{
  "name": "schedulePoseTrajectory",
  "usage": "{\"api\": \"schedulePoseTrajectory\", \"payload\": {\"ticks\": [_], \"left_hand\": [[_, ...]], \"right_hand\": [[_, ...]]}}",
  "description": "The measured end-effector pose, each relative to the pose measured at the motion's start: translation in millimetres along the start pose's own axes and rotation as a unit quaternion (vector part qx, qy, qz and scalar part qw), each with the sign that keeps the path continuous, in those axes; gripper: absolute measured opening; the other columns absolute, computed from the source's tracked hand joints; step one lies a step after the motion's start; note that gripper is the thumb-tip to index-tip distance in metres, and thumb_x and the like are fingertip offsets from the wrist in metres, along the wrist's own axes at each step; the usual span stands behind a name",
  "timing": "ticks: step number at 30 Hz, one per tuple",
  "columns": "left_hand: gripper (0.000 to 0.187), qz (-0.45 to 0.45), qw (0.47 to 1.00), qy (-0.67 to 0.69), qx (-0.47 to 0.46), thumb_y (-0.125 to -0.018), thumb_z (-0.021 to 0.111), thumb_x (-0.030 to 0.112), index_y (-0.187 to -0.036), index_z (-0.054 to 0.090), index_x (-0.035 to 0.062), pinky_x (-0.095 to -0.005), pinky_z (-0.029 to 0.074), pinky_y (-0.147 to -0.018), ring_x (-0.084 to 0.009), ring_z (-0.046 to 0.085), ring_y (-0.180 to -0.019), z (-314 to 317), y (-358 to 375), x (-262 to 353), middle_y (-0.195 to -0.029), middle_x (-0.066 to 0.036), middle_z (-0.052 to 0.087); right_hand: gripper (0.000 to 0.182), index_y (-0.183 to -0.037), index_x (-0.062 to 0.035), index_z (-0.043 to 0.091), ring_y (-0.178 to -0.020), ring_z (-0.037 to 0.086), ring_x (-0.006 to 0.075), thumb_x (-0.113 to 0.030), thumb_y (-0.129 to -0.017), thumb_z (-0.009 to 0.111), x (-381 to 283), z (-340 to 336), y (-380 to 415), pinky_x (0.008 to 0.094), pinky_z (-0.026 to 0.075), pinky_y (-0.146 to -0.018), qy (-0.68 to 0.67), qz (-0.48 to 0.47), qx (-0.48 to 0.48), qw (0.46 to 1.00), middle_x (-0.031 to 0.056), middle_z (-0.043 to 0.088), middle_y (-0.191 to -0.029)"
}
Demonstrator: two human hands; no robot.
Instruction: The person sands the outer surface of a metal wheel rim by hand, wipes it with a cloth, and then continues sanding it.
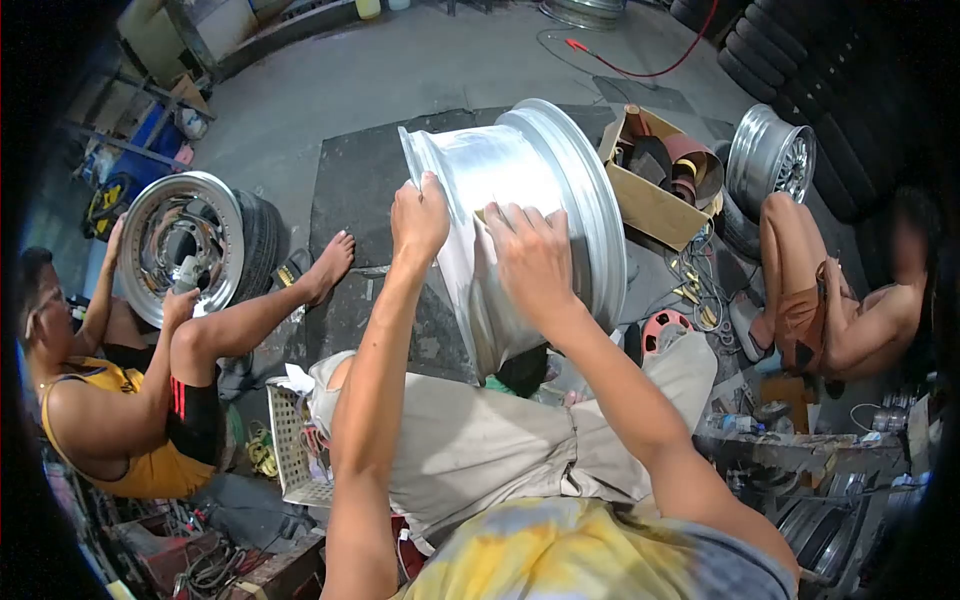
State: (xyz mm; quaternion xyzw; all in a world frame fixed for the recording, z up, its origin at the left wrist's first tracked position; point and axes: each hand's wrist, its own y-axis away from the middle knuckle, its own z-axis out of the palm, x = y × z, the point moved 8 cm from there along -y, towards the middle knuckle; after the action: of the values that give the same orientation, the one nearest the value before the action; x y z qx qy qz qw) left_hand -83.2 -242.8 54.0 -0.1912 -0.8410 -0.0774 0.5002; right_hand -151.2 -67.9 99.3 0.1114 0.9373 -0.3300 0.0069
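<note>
A bare silver wheel rim stands on edge between my knees, its polished barrel towards me. My left hand is closed on the rim's left lip, thumb up along the edge. My right hand presses on the barrel with its fingers curled. A small tan edge shows at those fingertips; the rest of what lies under them is hidden. Dark matting covers the floor beneath and behind the rim.
At left a person holds a tool against another wheel. On the right sits another person near a spoked rim. A cardboard box of abrasive rolls, tangled cords, a white basket and stacked tyres stand around.
</note>
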Motion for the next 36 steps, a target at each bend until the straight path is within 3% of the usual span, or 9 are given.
{"api": "schedulePoseTrajectory", "payload": {"ticks": [7, 10, 14, 20, 25, 28, 31, 32, 36], "left_hand": [[0.056, 0.005, 1.000, 0.013, 0.015, -0.104, 0.045, 0.036, -0.097, 0.068, -0.0141, -0.0564, 0.049, -0.093, -0.0549, 0.066, -0.103, 1.7, 0.4, -0.8, -0.099, -0.039, 0.069], [0.055, -0.017, 1.000, 0.023, 0.003, -0.105, 0.044, 0.036, -0.098, 0.068, -0.0134, -0.0568, 0.049, -0.093, -0.0550, 0.066, -0.103, 0.1, -2.4, -4.2, -0.100, -0.039, 0.069], [0.055, 0.004, 1.000, 0.016, 0.003, -0.105, 0.044, 0.035, -0.098, 0.069, -0.0136, -0.0568, 0.049, -0.093, -0.0551, 0.066, -0.103, 3.3, -5.7, -5.0, -0.099, -0.039, 0.069], [0.054, 0.010, 1.000, 0.002, -0.006, -0.105, 0.044, 0.034, -0.098, 0.068, -0.0141, -0.0570, 0.049, -0.093, -0.0551, 0.066, -0.103, -1.0, 1.0, 1.1, -0.100, -0.039, 0.068], [0.055, 0.015, 1.000, 0.001, 0.014, -0.105, 0.044, 0.034, -0.100, 0.069, -0.0146, -0.0568, 0.049, -0.094, -0.0551, 0.066, -0.104, -2.8, 5.3, 4.5, -0.101, -0.040, 0.068], [0.056, -0.002, 1.000, -0.007, 0.003, -0.105, 0.043, 0.035, -0.101, 0.069, -0.0150, -0.0565, 0.049, -0.095, -0.0552, 0.066, -0.104, -2.5, 1.9, 4.6, -0.102, -0.040, 0.068], [0.056, 0.001, 1.000, 0.003, 0.007, -0.105, 0.043, 0.035, -0.102, 0.069, -0.0150, -0.0561, 0.049, -0.095, -0.0552, 0.066, -0.105, -3.8, -0.2, 5.9, -0.103, -0.040, 0.068], [0.056, 0.016, 1.000, 0.000, 0.017, -0.105, 0.044, 0.035, -0.102, 0.069, -0.0149, -0.0559, 0.049, -0.095, -0.0552, 0.066, -0.105, -3.6, 0.3, 5.7, -0.103, -0.040, 0.068], [0.056, -0.010, 1.000, -0.008, -0.006, -0.105, 0.045, 0.036, -0.102, 0.069, -0.0147, -0.0554, 0.050, -0.095, -0.0554, 0.066, -0.105, -0.6, -0.8, 1.7, -0.103, -0.040, 0.068]], "right_hand": [[0.037, -0.123, -0.0008, 0.070, -0.088, 0.063, 0.0227, -0.006, -0.087, 0.061, -6.7, -5.2, 21.7, 0.0420, 0.040, -0.080, -0.037, -0.005, -0.027, 0.999, 0.0077, 0.066, -0.098], [0.033, -0.124, -0.0008, 0.071, -0.088, 0.063, 0.0223, -0.009, -0.092, 0.065, -6.2, 3.4, -3.5, 0.0421, 0.039, -0.079, -0.084, 0.013, 0.046, 0.995, 0.0080, 0.065, -0.095], [0.036, -0.126, -0.0023, 0.070, -0.090, 0.063, 0.0229, -0.006, -0.090, 0.064, -10.0, -4.7, 32.1, 0.0431, 0.039, -0.080, -0.093, 0.027, 0.014, 0.995, 0.0080, 0.065, -0.095], [0.039, -0.127, -0.0036, 0.071, -0.091, 0.064, 0.0217, -0.004, -0.088, 0.064, -6.7, 7.3, -2.1, 0.0412, 0.039, -0.079, -0.070, 0.025, 0.013, 0.997, 0.0064, 0.067, -0.099], [0.041, -0.127, -0.0031, 0.069, -0.092, 0.064, 0.0236, -0.005, -0.087, 0.063, -5.6, -4.7, 30.9, 0.0424, 0.040, -0.079, -0.063, 0.022, -0.035, 0.997, 0.0083, 0.066, -0.099], [0.041, -0.127, -0.0024, 0.069, -0.092, 0.064, 0.0224, -0.005, -0.087, 0.063, 3.3, 2.8, -3.9, 0.0413, 0.040, -0.079, -0.029, 0.040, 0.019, 0.999, 0.0077, 0.068, -0.102], [0.040, -0.126, -0.0023, 0.069, -0.091, 0.064, 0.0227, -0.005, -0.087, 0.062, 0.5, -1.1, 21.5, 0.0412, 0.040, -0.080, -0.043, 0.022, 0.026, 0.998, 0.0076, 0.067, -0.100], [0.039, -0.126, -0.0027, 0.069, -0.090, 0.065, 0.0229, -0.006, -0.087, 0.063, 2.6, -2.7, 34.2, 0.0410, 0.040, -0.081, -0.030, 0.031, -0.019, 0.999, 0.0076, 0.066, -0.099], [0.039, -0.126, -0.0032, 0.068, -0.089, 0.066, 0.0240, -0.007, -0.087, 0.063, 7.4, -1.1, 7.0, 0.0420, 0.041, -0.081, -0.024, 0.022, -0.003, 0.999, 0.0089, 0.067, -0.100]]}}
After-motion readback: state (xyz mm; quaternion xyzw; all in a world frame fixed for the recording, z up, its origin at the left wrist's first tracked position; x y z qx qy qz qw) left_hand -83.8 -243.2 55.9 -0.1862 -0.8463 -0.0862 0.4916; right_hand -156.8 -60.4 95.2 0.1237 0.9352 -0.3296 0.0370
